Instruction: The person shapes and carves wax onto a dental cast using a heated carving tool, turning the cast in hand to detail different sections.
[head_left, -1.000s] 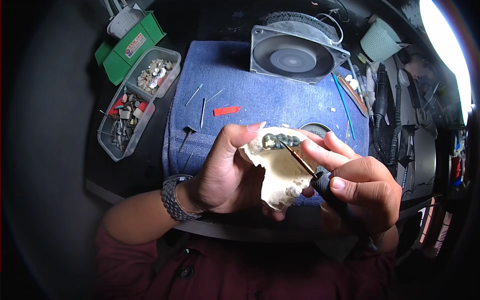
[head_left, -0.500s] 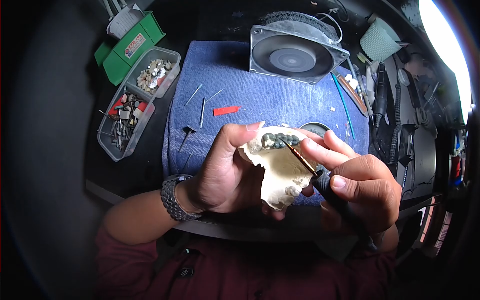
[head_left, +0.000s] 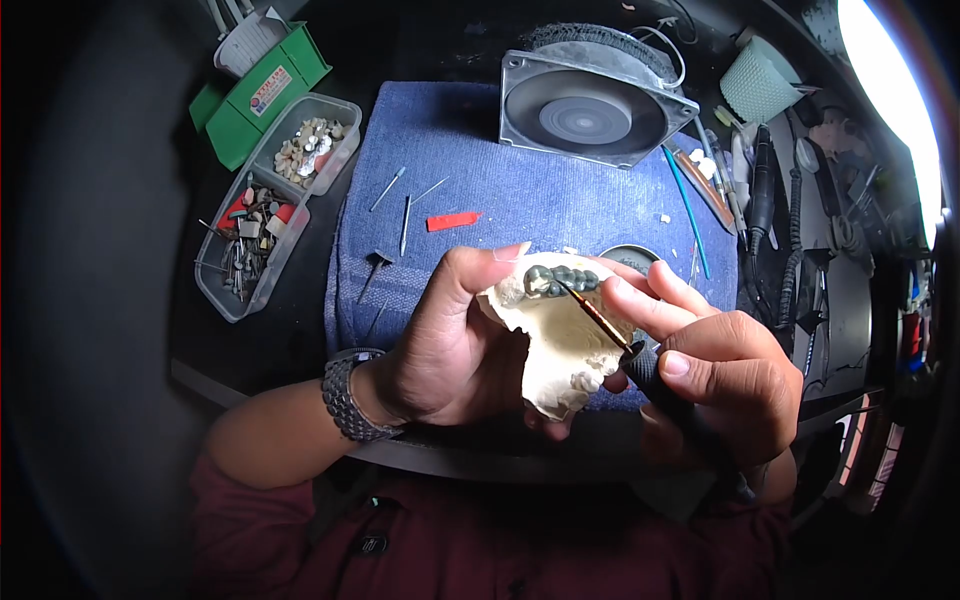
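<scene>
**Since the earlier frame: no displacement made out**

Blue towel (head_left: 450,155) = reference, largest item. Fan (head_left: 585,122) stands on its far right part, round face toward the wearer. Clear two-compartment tray (head_left: 344,152) lies left of the towel, holding mixed small parts. Right hand (head_left: 735,375) and left hand (head_left: 435,360) are above the towel's near edge. Left thumb and fingers clamped around the dental cast (head_left: 560,340); right thumb and fingers pinched together on the black-handled tool (head_left: 675,402).

Cast: lifted over the towel's near edge, near its middle. Hollow inner side faces the camera; ragged edge toward the towel's left, curved side toward its right. Long axis uncertain, view oblique. Tool: long axis slants from the towel's near right toward its far left, thin end at the dark tooth row (head_left: 562,282) along the cast's far edge. Red strip (head_left: 453,222) flat on the towel, left of its middle.

Obscured: left fingers mostly behind the cast; its curved side partly covered by right fingers; tool's rear end lost in shadow off the towel's near edge. Tip contact with the row: cannot tell.
</scene>
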